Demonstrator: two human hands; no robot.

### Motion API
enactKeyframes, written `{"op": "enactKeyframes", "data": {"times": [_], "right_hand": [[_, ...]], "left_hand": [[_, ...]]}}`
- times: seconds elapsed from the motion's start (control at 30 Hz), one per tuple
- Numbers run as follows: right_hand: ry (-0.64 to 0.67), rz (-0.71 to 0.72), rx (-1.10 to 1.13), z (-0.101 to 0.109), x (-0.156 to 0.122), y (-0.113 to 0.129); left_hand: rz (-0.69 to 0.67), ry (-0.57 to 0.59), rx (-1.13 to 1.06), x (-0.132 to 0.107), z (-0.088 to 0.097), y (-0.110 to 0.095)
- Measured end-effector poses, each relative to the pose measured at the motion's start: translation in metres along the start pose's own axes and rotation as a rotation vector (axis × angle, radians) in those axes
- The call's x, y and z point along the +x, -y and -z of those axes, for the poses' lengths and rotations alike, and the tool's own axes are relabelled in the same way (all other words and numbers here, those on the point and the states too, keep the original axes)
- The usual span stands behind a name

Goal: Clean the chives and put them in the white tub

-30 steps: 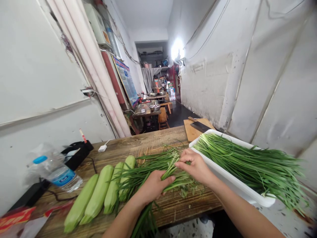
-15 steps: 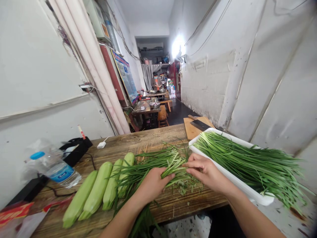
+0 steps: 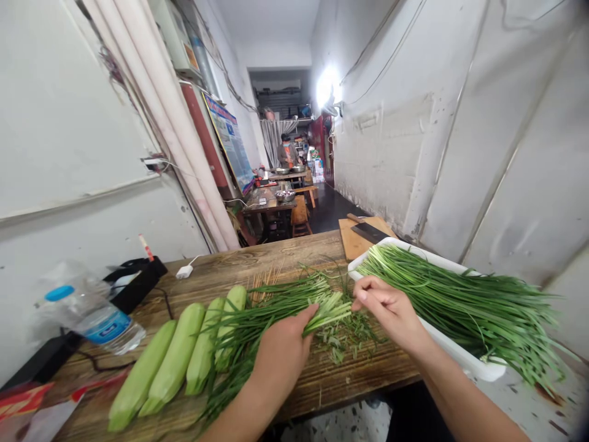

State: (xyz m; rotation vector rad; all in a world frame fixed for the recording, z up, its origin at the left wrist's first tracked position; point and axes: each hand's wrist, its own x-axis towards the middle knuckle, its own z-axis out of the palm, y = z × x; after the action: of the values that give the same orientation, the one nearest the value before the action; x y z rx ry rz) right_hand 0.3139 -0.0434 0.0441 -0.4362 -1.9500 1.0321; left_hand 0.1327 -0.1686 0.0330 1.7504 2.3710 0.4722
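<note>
My left hand [image 3: 284,347] is closed around a bunch of garlic chives [image 3: 335,312], its pale stem ends pointing right and its green leaves trailing left. Just past those ends, my right hand [image 3: 386,312] is closed in a pinch; whatever its fingertips hold, if anything, is too small to make out. More loose chives [image 3: 294,293] lie on the wooden table behind my left hand. Below the stem ends is a scatter of trimmed bits [image 3: 343,341]. To the right, a white tray [image 3: 453,351] carries a big pile of chives [image 3: 451,301].
Several pale green zucchini [image 3: 177,353] lie left of my left hand, with a water bottle [image 3: 103,322] beyond. Thin wooden skewers [image 3: 265,281] are behind the chives. A cleaver [image 3: 369,232] rests on a cutting board [image 3: 354,244]. A person [image 3: 288,152] stands at a far table.
My right hand has drawn slightly away from the stem ends and its fingers have curled in. My left hand has turned, still gripping the chives. The view has shifted a little.
</note>
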Motion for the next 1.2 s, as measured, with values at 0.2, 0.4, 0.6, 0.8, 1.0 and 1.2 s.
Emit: {"op": "enactKeyframes", "data": {"times": [0.2,0.4,0.6,0.8,1.0,1.2], "right_hand": [[0.041,0.151,-0.177,-0.004,0.008,0.01],[0.211,0.108,-0.192,-0.019,0.02,0.014],[-0.219,-0.024,-0.102,-0.003,0.041,-0.024],[0.047,-0.077,-0.04,-0.013,0.032,-0.021],[0.331,0.015,-0.123,-0.019,0.024,-0.005],[0.172,0.052,-0.153,0.01,0.031,-0.011]], "left_hand": [[-0.018,0.005,0.207,-0.001,0.0,-0.008],[-0.036,0.022,0.285,0.001,0.005,-0.017],[-0.002,0.021,0.296,-0.001,0.006,-0.009],[0.016,0.021,0.333,0.0,0.003,-0.007],[-0.046,0.077,-0.003,0.007,-0.001,0.0],[0.037,0.55,-0.65,0.009,0.001,0.009]]}}
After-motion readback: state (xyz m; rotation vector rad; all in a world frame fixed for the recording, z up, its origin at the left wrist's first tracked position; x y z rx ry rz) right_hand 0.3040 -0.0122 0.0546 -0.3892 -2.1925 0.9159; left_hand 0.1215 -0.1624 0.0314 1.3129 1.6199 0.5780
